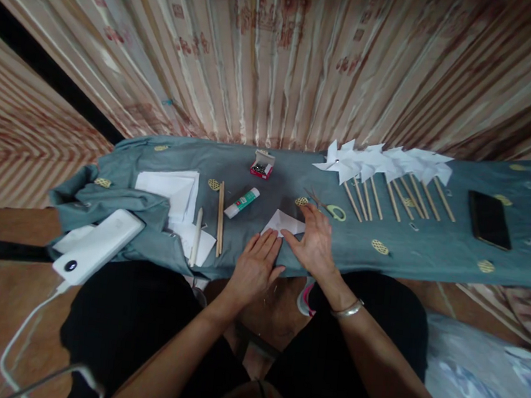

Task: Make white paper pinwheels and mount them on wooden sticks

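A small white sheet of paper [284,221], folded into a triangle, lies on the cloth in front of me. My left hand [254,268] rests with its fingers stretched flat along the paper's lower left edge. On the other side, my right hand [316,241] is spread, its thumb touching the lower edge and its fingers by the right corner. A glue stick [242,203] lies up and left of the paper. Scissors [332,210] with pale green handles are just beyond my right fingers. Farther back stands an open red box [262,166] of small metal pins or tacks.
White paper pinwheels [367,162] on wooden sticks overlap in a row at the right. Beside them lies a black phone [489,220]. Left are paper sheets [167,189], loose sticks [220,220], a white pencil-like stick [197,236] and a white power bank [99,247] with a cable.
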`<state>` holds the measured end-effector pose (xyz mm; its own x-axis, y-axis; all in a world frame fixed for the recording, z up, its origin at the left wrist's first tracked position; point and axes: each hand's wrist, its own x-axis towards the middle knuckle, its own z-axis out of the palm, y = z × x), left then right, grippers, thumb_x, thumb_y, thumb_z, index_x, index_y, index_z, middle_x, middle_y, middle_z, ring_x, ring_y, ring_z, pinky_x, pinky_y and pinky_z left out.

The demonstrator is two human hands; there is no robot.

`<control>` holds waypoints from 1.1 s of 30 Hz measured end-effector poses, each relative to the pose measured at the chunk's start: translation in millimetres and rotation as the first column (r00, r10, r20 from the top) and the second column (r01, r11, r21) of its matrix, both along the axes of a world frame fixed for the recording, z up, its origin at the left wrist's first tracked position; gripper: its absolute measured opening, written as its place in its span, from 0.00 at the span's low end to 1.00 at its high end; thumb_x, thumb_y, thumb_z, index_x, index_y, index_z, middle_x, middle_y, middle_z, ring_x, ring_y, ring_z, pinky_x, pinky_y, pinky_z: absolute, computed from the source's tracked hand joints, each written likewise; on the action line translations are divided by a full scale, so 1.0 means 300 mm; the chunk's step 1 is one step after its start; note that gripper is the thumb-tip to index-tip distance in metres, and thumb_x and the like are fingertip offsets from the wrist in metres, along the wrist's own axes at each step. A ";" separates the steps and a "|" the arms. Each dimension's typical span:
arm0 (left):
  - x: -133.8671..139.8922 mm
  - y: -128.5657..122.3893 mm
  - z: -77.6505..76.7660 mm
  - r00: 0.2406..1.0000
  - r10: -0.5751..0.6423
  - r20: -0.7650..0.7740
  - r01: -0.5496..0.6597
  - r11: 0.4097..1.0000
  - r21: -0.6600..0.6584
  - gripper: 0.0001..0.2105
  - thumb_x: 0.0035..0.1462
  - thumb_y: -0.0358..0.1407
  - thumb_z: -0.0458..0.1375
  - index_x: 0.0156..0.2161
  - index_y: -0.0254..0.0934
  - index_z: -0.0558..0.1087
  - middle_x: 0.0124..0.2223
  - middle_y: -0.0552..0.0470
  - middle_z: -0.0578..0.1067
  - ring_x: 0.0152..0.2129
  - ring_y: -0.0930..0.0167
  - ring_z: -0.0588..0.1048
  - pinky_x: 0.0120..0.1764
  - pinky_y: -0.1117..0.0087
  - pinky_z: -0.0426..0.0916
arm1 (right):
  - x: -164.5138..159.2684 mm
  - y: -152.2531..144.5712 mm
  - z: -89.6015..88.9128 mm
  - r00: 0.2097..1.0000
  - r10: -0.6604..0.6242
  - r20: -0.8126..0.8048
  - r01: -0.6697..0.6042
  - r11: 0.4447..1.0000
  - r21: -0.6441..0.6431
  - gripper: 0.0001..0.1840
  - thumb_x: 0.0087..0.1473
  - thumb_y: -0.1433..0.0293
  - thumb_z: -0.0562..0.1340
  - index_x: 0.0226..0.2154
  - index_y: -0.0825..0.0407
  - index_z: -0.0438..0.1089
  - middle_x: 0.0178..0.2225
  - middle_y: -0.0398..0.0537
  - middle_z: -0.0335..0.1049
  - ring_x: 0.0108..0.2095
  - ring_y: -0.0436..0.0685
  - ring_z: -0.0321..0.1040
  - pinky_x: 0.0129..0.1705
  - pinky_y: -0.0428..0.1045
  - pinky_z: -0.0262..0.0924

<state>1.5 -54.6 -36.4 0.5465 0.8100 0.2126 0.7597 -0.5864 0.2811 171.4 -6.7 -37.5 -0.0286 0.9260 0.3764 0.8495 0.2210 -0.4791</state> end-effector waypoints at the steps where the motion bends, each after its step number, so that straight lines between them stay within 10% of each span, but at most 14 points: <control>1: -0.001 0.001 0.000 1.000 0.001 0.000 -0.001 1.000 -0.005 0.26 0.64 0.42 0.52 0.61 0.26 0.61 0.63 0.32 0.65 0.64 0.57 0.59 0.62 0.49 0.57 | 0.000 -0.004 -0.002 1.000 -0.013 0.010 0.014 1.000 -0.012 0.34 0.57 0.52 0.58 0.60 0.54 0.59 0.61 0.64 0.59 0.59 0.70 0.56 0.58 0.65 0.52; 26: -0.134 -0.079 0.023 0.993 0.042 -0.108 -0.040 0.999 0.016 0.25 0.62 0.38 0.54 0.63 0.31 0.61 0.63 0.38 0.65 0.62 0.59 0.62 0.61 0.50 0.59 | 0.168 -0.019 -0.057 0.979 -0.201 -0.037 0.199 0.978 -0.059 0.29 0.56 0.58 0.58 0.57 0.53 0.61 0.63 0.66 0.54 0.62 0.73 0.53 0.58 0.70 0.51; 33: -0.123 -0.087 -0.003 0.995 0.066 -0.070 -0.061 0.996 0.063 0.24 0.63 0.36 0.53 0.62 0.29 0.61 0.63 0.37 0.65 0.62 0.59 0.62 0.61 0.50 0.59 | 0.149 -0.001 -0.001 0.997 -0.015 -0.069 0.015 1.000 0.010 0.24 0.60 0.59 0.56 0.55 0.54 0.64 0.62 0.63 0.57 0.63 0.68 0.54 0.60 0.65 0.52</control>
